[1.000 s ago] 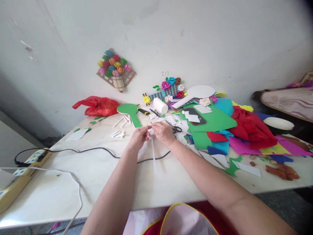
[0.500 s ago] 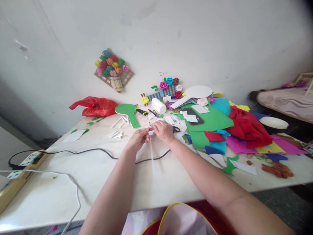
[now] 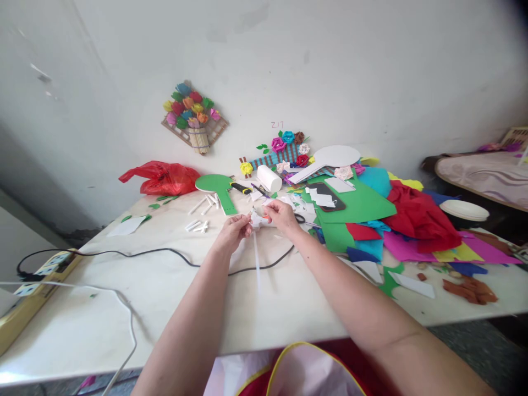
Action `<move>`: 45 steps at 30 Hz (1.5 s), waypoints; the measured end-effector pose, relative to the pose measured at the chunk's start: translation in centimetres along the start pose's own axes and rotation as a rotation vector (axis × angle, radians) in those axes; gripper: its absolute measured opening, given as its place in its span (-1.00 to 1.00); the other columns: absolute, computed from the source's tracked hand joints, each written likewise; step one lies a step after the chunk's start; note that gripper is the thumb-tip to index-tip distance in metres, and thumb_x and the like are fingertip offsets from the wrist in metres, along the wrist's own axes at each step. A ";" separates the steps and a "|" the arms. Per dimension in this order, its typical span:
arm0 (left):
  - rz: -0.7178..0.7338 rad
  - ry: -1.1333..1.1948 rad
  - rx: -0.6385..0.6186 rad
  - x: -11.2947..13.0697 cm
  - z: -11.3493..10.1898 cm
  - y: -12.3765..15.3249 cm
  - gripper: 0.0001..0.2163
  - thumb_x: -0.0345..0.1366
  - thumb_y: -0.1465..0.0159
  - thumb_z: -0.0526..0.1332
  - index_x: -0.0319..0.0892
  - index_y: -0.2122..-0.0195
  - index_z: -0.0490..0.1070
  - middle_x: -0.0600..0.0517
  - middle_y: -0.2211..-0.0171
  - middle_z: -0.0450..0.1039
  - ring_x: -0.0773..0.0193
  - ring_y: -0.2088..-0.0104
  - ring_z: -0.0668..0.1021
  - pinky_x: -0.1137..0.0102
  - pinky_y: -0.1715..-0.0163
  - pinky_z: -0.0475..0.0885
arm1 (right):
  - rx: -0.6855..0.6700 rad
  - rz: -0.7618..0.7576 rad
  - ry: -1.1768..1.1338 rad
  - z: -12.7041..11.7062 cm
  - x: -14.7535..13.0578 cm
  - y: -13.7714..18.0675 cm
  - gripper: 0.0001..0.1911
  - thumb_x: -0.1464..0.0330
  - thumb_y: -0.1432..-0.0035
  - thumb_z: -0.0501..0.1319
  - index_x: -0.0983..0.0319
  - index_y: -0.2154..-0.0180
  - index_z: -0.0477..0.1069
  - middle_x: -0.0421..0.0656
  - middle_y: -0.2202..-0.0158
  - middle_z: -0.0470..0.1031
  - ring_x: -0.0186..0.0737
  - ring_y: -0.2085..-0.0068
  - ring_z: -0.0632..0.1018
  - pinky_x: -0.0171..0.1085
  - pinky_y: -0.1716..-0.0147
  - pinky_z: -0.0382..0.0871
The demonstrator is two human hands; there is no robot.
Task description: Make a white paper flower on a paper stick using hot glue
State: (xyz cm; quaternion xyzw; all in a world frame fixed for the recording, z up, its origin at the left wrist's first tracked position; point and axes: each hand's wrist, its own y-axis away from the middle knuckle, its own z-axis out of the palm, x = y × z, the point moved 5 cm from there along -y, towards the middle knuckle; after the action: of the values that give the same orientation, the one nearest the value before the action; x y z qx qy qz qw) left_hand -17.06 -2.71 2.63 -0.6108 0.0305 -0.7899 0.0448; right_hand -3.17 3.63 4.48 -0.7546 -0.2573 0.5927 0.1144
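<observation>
Both my hands meet over the middle of the white table (image 3: 173,308). My left hand (image 3: 235,231) pinches the top of a long white stick (image 3: 256,258) that hangs down toward me. My right hand (image 3: 282,213) is closed on a small white paper piece (image 3: 259,220) at the stick's upper end. A black cable (image 3: 165,253) runs across the table under my forearms. Black-handled scissors (image 3: 300,218) lie just behind my right hand.
A heap of coloured foam sheets (image 3: 363,203) fills the right side. A green paddle shape (image 3: 220,190), a white roll (image 3: 269,177), short white sticks (image 3: 200,225) and a red plastic bag (image 3: 165,177) lie near the wall. A power strip (image 3: 33,278) sits at the left edge.
My right hand has lifted slightly and moved a little right, showing more of the white paper piece between the hands. The left hand stays pinched on the stick.
</observation>
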 end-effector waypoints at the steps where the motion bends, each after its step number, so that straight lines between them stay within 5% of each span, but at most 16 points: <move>1: 0.006 -0.001 -0.007 0.0 0.1 0.0 -0.75 -0.17 0.01 0.29 -0.25 0.58 0.31 0.09 0.76 0.29 0.48 0.73 0.27 0.52 0.69 0.09 | -0.013 -0.008 0.020 0.0 -0.3 0.1 -0.73 0.21 -0.05 0.10 0.25 0.55 0.31 -0.28 0.69 0.34 -0.39 0.64 0.37 -0.36 0.50 0.26; 5: 0.013 -0.001 -0.007 -0.1 0.1 -0.1 -0.70 -0.11 -0.03 0.25 -0.23 0.62 0.26 0.08 0.77 0.28 0.46 0.74 0.28 0.51 0.69 0.09 | -0.058 -0.036 0.085 0.3 -1.1 0.6 -0.65 0.19 -0.11 0.03 0.23 0.62 0.26 -0.30 0.74 0.26 -0.38 0.65 0.34 -0.37 0.50 0.23; 13: -0.024 0.027 0.045 -0.1 -0.2 -0.1 -0.71 -0.11 -0.01 0.28 -0.30 0.44 0.42 0.09 0.74 0.31 0.49 0.73 0.28 0.53 0.68 0.12 | -0.097 -0.221 0.202 1.7 -1.9 0.9 -0.83 0.35 -0.05 0.13 0.25 0.38 0.48 -0.19 0.48 0.51 -0.33 0.48 0.45 -0.37 0.45 0.24; 25: -0.057 0.077 0.090 -0.5 -0.6 -0.1 -0.74 -0.17 -0.01 0.28 -0.31 0.43 0.45 0.10 0.74 0.30 0.49 0.72 0.28 0.53 0.68 0.12 | -0.174 -0.458 0.676 2.1 -3.2 2.0 -0.73 0.39 -0.15 0.04 0.18 0.22 0.49 -0.13 0.28 0.54 -0.26 0.27 0.50 -0.34 0.30 0.24; 37: -0.029 -0.063 0.060 0.2 0.2 0.2 -0.67 -0.09 0.00 0.27 -0.32 0.42 0.45 0.07 0.76 0.31 0.48 0.74 0.28 0.51 0.69 0.11 | -0.247 -0.431 0.875 2.2 -3.6 2.4 -0.73 0.36 -0.15 0.01 0.28 0.29 0.46 -0.01 0.30 0.53 -0.16 0.33 0.48 -0.27 0.40 0.15; 45: -0.016 -0.123 0.022 0.3 0.4 0.3 -0.64 -0.06 -0.01 0.26 -0.33 0.39 0.48 0.07 0.75 0.30 0.48 0.73 0.27 0.52 0.69 0.09 | -0.141 -0.333 0.792 1.6 -3.1 1.6 -0.74 0.39 -0.10 0.03 0.25 0.38 0.50 -0.06 0.37 0.55 -0.19 0.33 0.49 -0.29 0.40 0.16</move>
State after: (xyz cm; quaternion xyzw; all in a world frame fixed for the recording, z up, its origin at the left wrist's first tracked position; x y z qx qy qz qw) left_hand -16.71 -3.09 3.02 -0.6579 0.0140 -0.7515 0.0470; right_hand -4.80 0.40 5.89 -0.8779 -0.3517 0.2121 0.2464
